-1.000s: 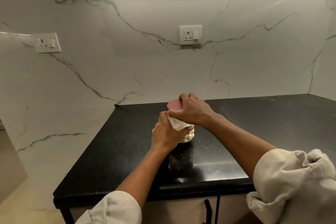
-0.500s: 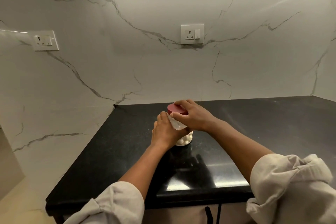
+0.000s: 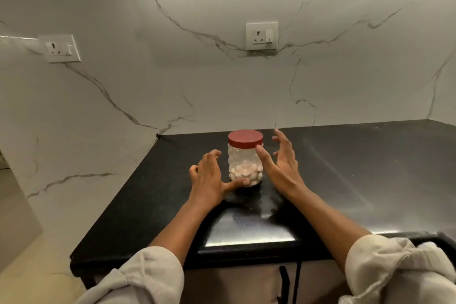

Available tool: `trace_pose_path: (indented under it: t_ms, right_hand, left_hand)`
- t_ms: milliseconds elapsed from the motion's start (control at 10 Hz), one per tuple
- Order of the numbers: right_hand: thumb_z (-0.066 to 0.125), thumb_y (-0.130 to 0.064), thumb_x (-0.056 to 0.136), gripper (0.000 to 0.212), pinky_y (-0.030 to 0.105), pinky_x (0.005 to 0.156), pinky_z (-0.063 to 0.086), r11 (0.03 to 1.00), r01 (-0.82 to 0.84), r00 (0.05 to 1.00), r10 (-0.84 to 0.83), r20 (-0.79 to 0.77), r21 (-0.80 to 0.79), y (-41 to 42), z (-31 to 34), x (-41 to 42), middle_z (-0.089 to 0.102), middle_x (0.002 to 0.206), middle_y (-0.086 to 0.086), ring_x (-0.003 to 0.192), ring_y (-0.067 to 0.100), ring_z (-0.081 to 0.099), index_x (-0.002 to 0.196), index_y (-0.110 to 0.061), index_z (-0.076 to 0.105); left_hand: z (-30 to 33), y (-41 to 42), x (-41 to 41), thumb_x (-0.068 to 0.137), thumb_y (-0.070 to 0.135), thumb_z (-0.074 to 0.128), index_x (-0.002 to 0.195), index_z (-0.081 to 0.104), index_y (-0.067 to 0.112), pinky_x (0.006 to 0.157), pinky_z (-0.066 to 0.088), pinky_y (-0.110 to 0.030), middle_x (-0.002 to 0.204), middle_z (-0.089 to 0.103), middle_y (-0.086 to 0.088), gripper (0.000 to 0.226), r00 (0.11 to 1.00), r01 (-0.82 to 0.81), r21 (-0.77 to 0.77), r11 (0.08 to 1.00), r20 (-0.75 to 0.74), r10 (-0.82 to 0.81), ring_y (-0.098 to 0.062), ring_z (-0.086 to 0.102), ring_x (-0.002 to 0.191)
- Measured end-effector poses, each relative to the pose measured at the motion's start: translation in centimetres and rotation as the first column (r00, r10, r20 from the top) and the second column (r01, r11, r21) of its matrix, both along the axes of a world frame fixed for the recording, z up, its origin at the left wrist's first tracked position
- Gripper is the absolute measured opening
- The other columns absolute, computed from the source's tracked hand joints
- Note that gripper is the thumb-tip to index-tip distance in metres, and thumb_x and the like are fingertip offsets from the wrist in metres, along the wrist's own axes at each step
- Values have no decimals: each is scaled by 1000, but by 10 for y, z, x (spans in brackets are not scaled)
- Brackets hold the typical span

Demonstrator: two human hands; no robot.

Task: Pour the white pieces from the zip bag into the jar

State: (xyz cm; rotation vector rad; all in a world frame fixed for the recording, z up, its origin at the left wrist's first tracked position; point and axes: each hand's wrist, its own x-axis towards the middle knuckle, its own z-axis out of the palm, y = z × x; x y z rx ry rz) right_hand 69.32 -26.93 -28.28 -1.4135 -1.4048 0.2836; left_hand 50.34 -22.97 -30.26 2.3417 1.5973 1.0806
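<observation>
A clear bumpy jar [image 3: 245, 164] stands upright on the black counter [image 3: 345, 180], closed with a red lid [image 3: 245, 138]. White pieces fill its lower half. My left hand [image 3: 209, 177] is open just left of the jar, thumb tip touching the jar's base. To the jar's right, my right hand [image 3: 281, 163] has its fingers spread, and its thumb tip rests near the lid's rim. Neither hand grips anything. No zip bag is in view.
The marble wall behind carries one socket [image 3: 262, 36] above the jar and another [image 3: 60, 48] on the left wall. The counter ends at a front edge [image 3: 246, 252] with cabinet handles [image 3: 283, 281] below. My rolled sleeves show at the bottom.
Both hands have let go of the jar and lid and spread apart to either side. The pale thing under my right hand is gone from view. The camera has tilted down.
</observation>
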Motion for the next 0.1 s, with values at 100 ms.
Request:
trace_pose_path:
  t_ms: [100]
  right_hand:
    - [33, -68, 87, 72, 45, 113, 20, 999, 0, 993, 4, 115, -34, 1, -19, 8, 43, 142, -8, 129, 13, 35, 150, -37, 18]
  left_hand:
    - [-7, 3, 2, 52, 102, 32, 147, 17, 21, 116, 15, -45, 153, 29, 1, 126, 996, 24, 7, 1000, -91, -23, -15, 29, 140]
